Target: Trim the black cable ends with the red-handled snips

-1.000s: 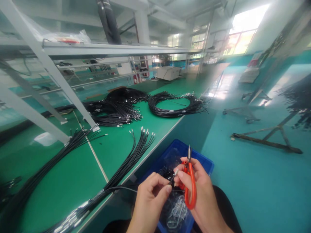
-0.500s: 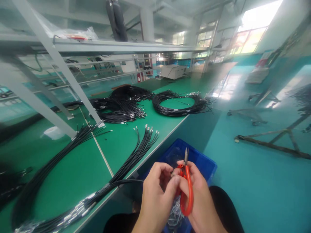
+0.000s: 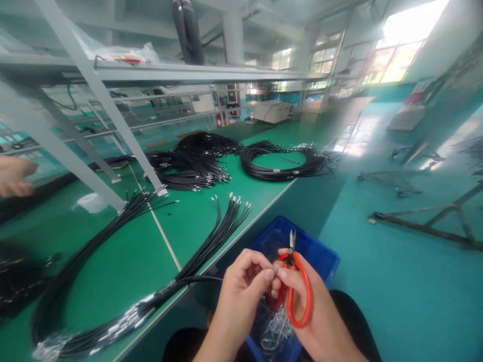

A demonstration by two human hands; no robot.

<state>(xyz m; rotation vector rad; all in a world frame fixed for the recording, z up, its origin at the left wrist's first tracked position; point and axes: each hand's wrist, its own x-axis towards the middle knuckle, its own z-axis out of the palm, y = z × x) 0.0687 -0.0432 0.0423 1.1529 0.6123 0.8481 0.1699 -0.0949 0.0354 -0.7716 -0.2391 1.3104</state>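
Observation:
Over the blue bin, my left hand (image 3: 245,289) is closed in a pinch, its fingertips meeting the right hand's thumb and finger. A single black cable (image 3: 206,278) leads from the bundle to behind this hand; its end is mostly hidden by the fingers. Red-handled scissors (image 3: 308,296) rest in my right hand (image 3: 315,301), blades up and slightly apart, handles spread. The thumb and forefinger of that hand also pinch a small pale piece at the cable's end. A bundle of black cables (image 3: 211,246) with metal tips lies along the table edge, wrapped in clear plastic.
A blue bin (image 3: 320,251) holding clear plastic scraps sits below my hands. Coiled cables (image 3: 264,173) and other cable piles (image 3: 196,173) lie on the green table (image 3: 128,271). Shelf posts (image 3: 124,130) rise at left, near another person's hand (image 3: 17,176). A wheeled stand (image 3: 426,226) is at right.
The cable end, visible between my hands earlier, is now mostly covered by fingers. The scissors' blades and handles have spread apart. Another person's hand has appeared at left. The view shifted slightly.

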